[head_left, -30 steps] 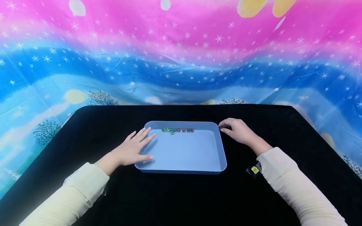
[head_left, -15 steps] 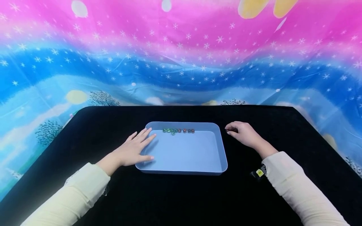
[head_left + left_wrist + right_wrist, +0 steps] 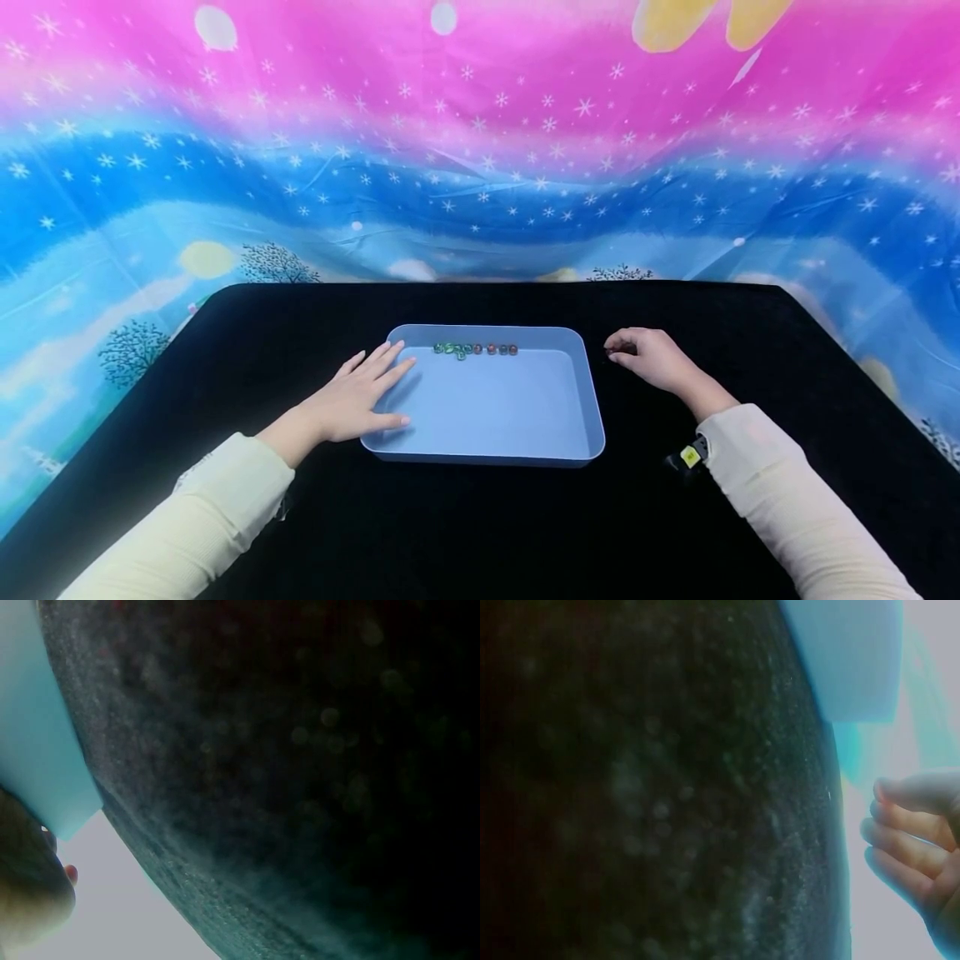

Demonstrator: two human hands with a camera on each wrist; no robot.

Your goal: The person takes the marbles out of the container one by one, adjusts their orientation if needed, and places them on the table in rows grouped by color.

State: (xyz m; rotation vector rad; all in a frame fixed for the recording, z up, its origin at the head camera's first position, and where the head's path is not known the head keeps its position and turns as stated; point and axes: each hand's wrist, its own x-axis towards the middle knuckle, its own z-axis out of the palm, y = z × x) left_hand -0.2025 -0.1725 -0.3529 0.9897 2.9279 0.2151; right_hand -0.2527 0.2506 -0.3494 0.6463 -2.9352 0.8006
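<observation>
A shallow blue-grey rectangular tray (image 3: 495,417) sits on the black tabletop. Along its far wall lie several small glass marbles: green marbles (image 3: 450,348) to the left, reddish-brown marbles (image 3: 491,349) to the right. My left hand (image 3: 356,396) is spread flat over the tray's left rim, fingers straight. Just outside the right wall, my right hand (image 3: 648,354) has curled fingers and thumb drawn together. A small dark reddish marble (image 3: 609,351) shows at its fingertips, mostly hidden. The right wrist view shows the curled fingers (image 3: 911,840) above the table, without the marble clearly visible.
Black cloth (image 3: 480,533) covers the table all around the tray. Behind the far edge hangs a pink and blue snowflake-patterned backdrop (image 3: 480,150). A small dark device with a yellow label (image 3: 690,456) is at the right sleeve cuff.
My right hand has drawn away from the tray's right wall, moving right and slightly nearer, the dark marble still at its fingertips. The left hand and the tray's marbles stay in place.
</observation>
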